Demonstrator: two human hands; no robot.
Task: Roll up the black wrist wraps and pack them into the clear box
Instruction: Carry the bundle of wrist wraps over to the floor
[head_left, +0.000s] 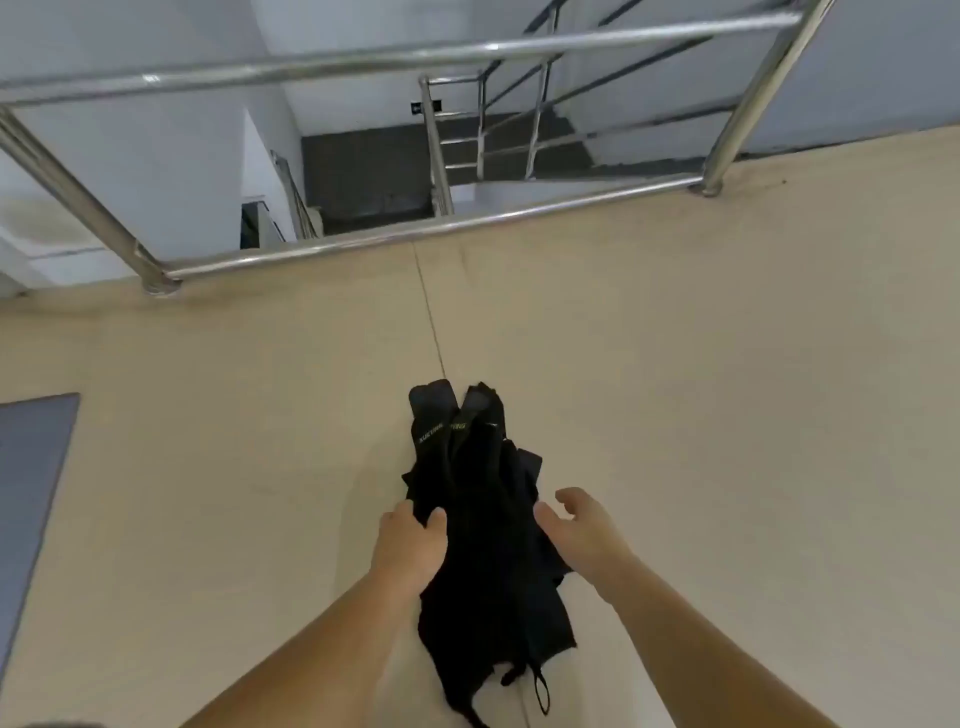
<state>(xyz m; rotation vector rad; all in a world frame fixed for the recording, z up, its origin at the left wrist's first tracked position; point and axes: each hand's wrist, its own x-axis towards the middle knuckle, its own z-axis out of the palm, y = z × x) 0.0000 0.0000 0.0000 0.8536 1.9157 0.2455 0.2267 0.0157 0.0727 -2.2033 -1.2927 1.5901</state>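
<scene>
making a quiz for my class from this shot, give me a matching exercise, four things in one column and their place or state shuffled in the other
Column one
1. wrist wraps
2. left hand
3. right hand
4. steel railing

Column two
a. open, at the heap's right edge
b. shiny metal, across the top of the view
c. black heap on the beige floor
d. thumb over the fabric, gripping the heap's left edge

Pairs: 1-c, 2-d, 3-a, 4-b

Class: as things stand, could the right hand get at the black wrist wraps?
Probably yes: the right hand is open right beside the black wrist wraps, with nothing between them.
</scene>
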